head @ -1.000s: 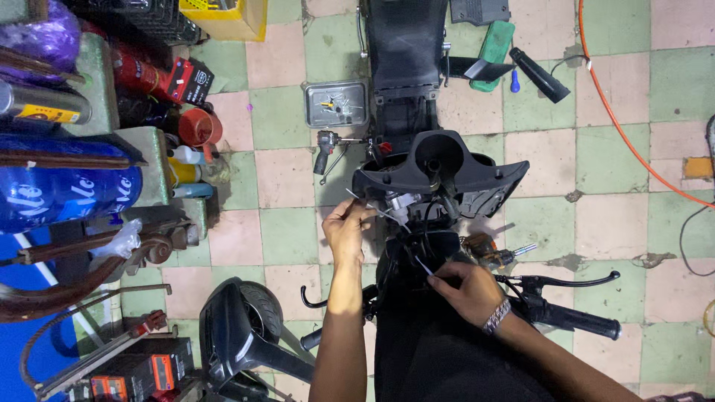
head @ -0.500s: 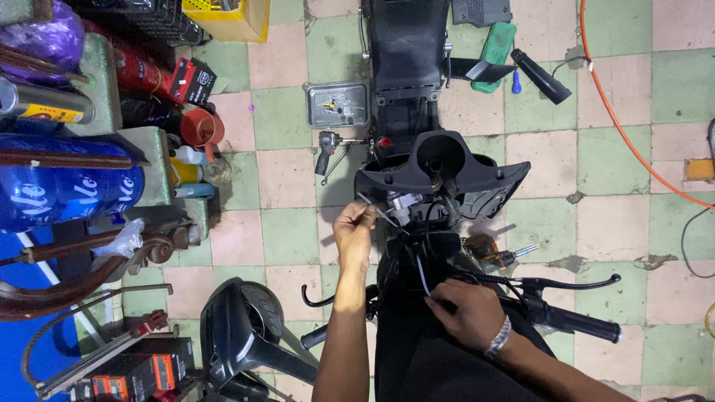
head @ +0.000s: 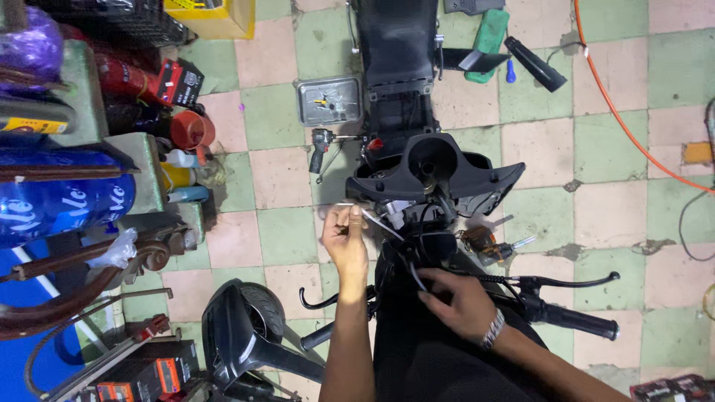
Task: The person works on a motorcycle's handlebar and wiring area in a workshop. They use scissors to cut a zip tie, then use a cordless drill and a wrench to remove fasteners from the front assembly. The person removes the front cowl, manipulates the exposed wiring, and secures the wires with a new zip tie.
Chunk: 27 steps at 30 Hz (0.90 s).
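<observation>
Pulling my left hand (head: 345, 237) out to the left now, away from the scooter's black headlight cowl (head: 436, 170); a moment ago it was tucked in right against the wiring under that cowl, and now it sits over the green floor tile just beside it. Fingers are pinched together on a thin light-coloured cable (head: 380, 225), which stretches from my fingertips back toward the tangle of black wires (head: 424, 223) at the steering head. My right hand (head: 454, 301) has dropped lower than before, closer to my body, and it lies on the dark bodywork with the fingers curled around the same run of cable where it comes down from the wires; I cannot tell how tightly it grips. The right handlebar with its grip and brake lever (head: 570, 286) sticks out just beside that hand, same place as earlier. On the floor past the cowl, the metal tray of small parts (head: 328, 102) and the small power tool (head: 322, 147) lie where they were, well apart from both hands. The orange hose (head: 618, 112) curves across the tiles on the far right.
</observation>
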### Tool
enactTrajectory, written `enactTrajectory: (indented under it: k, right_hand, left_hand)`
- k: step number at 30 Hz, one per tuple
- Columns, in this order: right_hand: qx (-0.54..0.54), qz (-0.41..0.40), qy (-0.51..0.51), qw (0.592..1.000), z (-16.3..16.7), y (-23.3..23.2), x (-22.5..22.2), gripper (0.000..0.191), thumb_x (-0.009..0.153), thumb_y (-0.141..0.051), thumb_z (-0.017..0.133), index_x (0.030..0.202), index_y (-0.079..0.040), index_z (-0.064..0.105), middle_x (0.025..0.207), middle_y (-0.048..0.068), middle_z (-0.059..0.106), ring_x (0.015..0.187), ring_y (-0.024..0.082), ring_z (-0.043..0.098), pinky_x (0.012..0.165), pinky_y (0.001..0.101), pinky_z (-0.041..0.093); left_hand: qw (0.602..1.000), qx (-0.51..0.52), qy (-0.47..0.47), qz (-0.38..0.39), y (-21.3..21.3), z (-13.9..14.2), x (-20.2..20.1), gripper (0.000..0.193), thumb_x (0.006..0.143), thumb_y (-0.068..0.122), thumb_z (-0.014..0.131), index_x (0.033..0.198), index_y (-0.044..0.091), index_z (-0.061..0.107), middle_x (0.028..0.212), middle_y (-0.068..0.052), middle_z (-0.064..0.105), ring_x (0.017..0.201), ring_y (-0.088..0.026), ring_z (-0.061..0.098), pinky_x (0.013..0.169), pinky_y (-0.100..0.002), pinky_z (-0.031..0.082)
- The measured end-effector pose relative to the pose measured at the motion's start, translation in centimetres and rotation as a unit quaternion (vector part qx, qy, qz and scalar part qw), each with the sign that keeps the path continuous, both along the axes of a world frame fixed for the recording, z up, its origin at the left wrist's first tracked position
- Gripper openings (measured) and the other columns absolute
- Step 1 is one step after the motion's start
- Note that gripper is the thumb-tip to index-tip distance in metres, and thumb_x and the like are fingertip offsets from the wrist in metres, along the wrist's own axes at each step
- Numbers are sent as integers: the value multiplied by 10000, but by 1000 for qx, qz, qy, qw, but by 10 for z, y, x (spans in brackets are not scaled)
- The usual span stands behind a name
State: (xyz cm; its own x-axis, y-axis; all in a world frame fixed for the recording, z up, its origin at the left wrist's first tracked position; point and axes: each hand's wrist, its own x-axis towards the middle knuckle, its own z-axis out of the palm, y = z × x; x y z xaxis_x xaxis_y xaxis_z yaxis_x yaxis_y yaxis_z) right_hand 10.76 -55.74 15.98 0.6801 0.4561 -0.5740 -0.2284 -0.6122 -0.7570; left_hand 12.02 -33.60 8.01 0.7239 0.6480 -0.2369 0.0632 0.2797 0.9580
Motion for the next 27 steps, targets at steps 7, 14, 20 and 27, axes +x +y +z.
enactTrajectory:
  k: [7,14,20,27]
  right_hand:
    - [34,-93,146,984,-6,4,4,341,864,-176,756,1162,-40,660,724,77,755,595,130,681,556,292,554]
    - [272,-133,262,916,2,-15,13,313,945,-146,680,1164,71,737,890,144,794,730,151,703,663,281,567]
    - [203,-111,82,969,1,-14,23,317,888,-232,709,1109,-5,722,924,87,790,729,138,772,655,283,645]
    - [0,-183,14,983,-45,8,32,410,1086,-357,548,928,-25,730,625,79,620,534,159,577,519,307,437]
  left_hand:
    - [967,163,94,-171,-14,47,8,109,940,79,695,1035,42,734,952,-78,777,834,-162,705,773,-274,545]
    - [900,310,152,-264,-24,76,15,180,871,155,725,1022,63,757,962,-151,765,867,-326,752,772,-381,583]
    - [867,341,202,-303,-30,75,15,225,880,250,709,1029,92,770,943,-171,761,873,-372,731,773,-428,569]
    - [884,294,245,-267,-40,75,4,218,888,260,712,1032,103,758,866,-158,758,804,-340,746,711,-407,560]
